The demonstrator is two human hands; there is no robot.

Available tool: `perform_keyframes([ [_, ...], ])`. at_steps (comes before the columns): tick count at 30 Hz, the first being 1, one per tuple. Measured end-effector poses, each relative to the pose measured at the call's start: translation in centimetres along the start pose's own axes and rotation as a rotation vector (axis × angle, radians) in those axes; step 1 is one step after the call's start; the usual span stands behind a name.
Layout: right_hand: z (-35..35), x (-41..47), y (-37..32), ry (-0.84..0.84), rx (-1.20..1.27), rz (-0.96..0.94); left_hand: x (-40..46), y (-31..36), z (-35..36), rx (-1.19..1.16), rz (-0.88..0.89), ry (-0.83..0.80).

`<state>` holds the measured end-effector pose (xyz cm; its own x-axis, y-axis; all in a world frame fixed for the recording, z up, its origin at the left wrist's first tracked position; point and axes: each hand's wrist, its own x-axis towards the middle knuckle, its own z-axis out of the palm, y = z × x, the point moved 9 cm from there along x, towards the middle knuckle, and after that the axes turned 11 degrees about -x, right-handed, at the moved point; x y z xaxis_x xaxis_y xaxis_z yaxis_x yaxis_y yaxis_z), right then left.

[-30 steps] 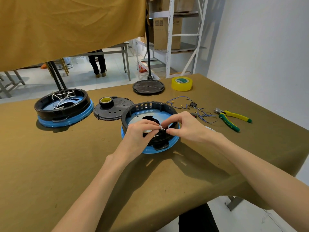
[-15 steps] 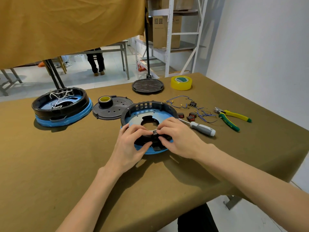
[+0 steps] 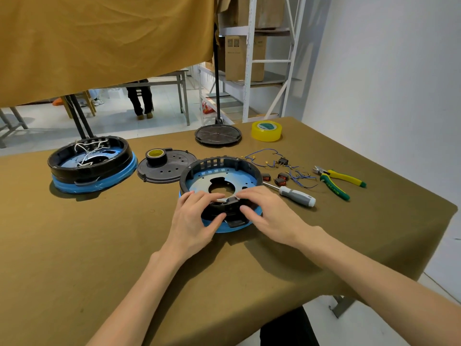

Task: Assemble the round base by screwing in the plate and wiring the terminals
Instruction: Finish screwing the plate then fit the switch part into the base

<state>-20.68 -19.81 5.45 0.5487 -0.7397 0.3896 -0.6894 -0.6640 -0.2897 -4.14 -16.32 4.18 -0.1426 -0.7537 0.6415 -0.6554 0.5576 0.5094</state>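
The base (image 3: 219, 181), black-walled on a blue ring, is set at the middle of the table (image 3: 74, 245), with a metal plate (image 3: 202, 184) lying inside it. Its near rim, at 6 o'clock, is gripped by both hands: the left hand (image 3: 193, 221) and right hand (image 3: 268, 213) are curled over the wall, thumbs outside, fingers inside. A screwdriver (image 3: 294, 194) is seen at 3 o'clock of the base, with loose wires (image 3: 274, 161) and red switches (image 3: 279, 178) at 2 o'clock and pliers (image 3: 341, 181) farther right. A second base (image 3: 92, 163) is placed at 9 o'clock, a tape roll (image 3: 266, 131) at 1 o'clock.
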Motion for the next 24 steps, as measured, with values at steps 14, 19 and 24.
perform_keyframes([
  [14,2.9,8.6,0.6,-0.039,-0.518,0.303,0.0,-1.9,0.0,-0.062,-0.042,0.073],
  [19,0.5,10.7,0.3,0.074,-0.434,0.244,-0.1,-2.0,0.0,-0.071,-0.041,0.073],
  [24,2.8,9.1,1.5,-0.091,-0.498,0.268,-0.1,-1.8,0.1,-0.073,-0.022,0.060],
])
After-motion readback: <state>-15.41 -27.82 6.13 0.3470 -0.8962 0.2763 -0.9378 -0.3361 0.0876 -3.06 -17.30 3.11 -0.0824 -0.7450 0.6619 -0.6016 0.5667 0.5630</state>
